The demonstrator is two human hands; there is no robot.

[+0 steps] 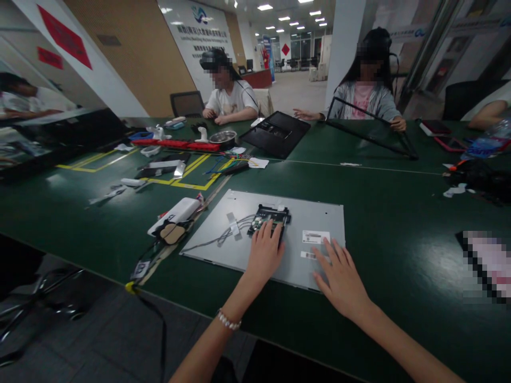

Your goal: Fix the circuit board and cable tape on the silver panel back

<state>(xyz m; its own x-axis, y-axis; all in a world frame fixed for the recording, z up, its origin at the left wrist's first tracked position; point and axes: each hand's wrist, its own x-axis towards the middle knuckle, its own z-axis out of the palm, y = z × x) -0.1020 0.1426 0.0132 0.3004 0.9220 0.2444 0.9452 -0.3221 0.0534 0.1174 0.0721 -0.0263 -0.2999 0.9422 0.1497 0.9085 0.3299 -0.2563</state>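
A flat grey metal panel, likely the back of a display, lies on the green table in front of me. On it sits a black-framed circuit board with grey cables running left, held by a strip of silver tape. My left hand reaches over the board's near side, fingers stretched out; whether they press on it I cannot tell. At the panel's right edge my right hand is spread open, fingertips near two white labels. Nothing shows in either hand.
Left of the panel stands a white power bank with cables. Farther back are a red strip, a metal bowl and a black cover. Across the table, one person's hand holds a black frame. A bottle stands right.
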